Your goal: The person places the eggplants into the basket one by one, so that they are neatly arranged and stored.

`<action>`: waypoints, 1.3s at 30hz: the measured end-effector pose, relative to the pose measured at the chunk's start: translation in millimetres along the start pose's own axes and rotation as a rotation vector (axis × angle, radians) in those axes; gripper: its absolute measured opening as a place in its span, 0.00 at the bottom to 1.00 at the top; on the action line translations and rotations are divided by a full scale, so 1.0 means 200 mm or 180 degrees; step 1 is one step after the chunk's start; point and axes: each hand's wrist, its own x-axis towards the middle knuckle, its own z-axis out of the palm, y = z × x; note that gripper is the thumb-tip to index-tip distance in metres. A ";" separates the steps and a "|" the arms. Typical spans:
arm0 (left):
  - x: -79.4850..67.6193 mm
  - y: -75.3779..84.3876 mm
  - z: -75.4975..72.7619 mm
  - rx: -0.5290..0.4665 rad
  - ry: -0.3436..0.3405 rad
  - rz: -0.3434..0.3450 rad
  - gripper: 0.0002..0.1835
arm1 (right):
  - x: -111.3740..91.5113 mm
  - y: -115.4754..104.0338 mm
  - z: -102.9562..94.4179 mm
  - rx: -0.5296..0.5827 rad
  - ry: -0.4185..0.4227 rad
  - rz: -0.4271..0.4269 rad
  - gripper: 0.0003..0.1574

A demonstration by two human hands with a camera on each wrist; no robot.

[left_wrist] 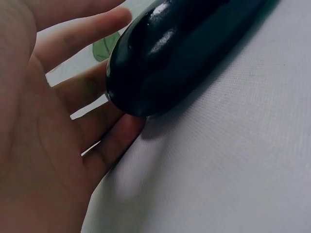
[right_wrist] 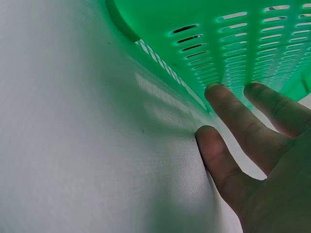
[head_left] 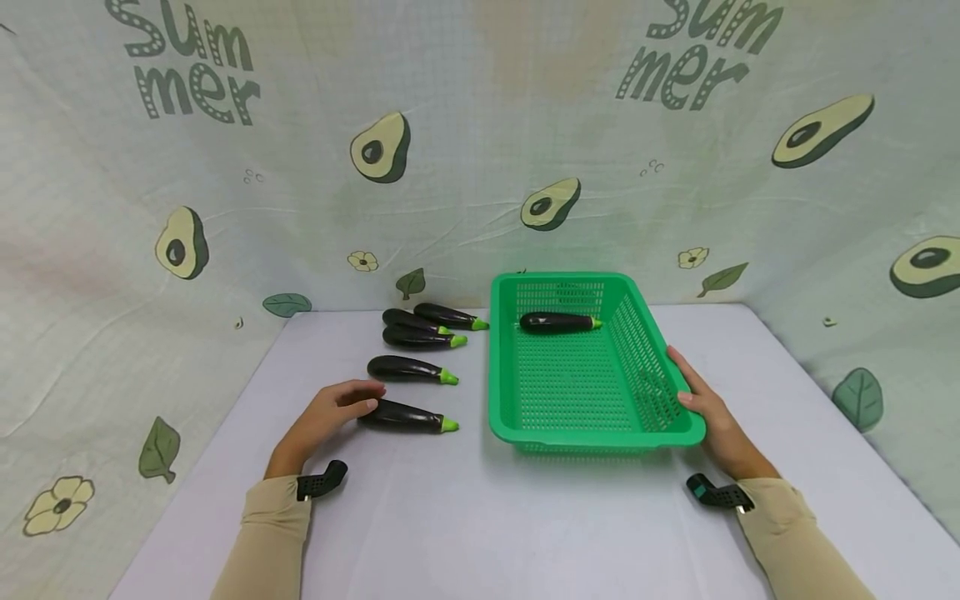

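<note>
My left hand (head_left: 330, 417) is at the blunt end of the nearest eggplant (head_left: 408, 417), which lies on the table with its green stem to the right. In the left wrist view its fingers are spread and fairly straight, the lower fingertips right at the dark, glossy eggplant (left_wrist: 160, 63). My right hand (head_left: 712, 421) is at the right side of a green plastic basket (head_left: 592, 437), thumb by the rim. The right wrist view shows straight fingers (right_wrist: 243, 126), two touching the slotted wall (right_wrist: 228, 43). One eggplant (head_left: 557, 322) lies inside the basket, near its back.
Behind the nearest eggplant lies another eggplant (head_left: 408, 369), then a cluster with a front eggplant (head_left: 420, 337) and a back one (head_left: 446, 315), left of the basket. A printed cloth (head_left: 450, 233) hangs along the back edge of the white table (head_left: 480, 525).
</note>
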 end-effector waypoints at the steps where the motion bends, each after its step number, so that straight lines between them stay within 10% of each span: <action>1: 0.00 0.00 0.00 0.0012 -0.0046 0.0029 0.21 | 0.00 0.00 0.00 -0.0009 -0.0002 -0.0008 0.40; 39: -0.01 0.01 0.01 0.0357 -0.0539 -0.0100 0.33 | -0.01 -0.01 0.01 -0.0057 0.0015 0.0059 0.40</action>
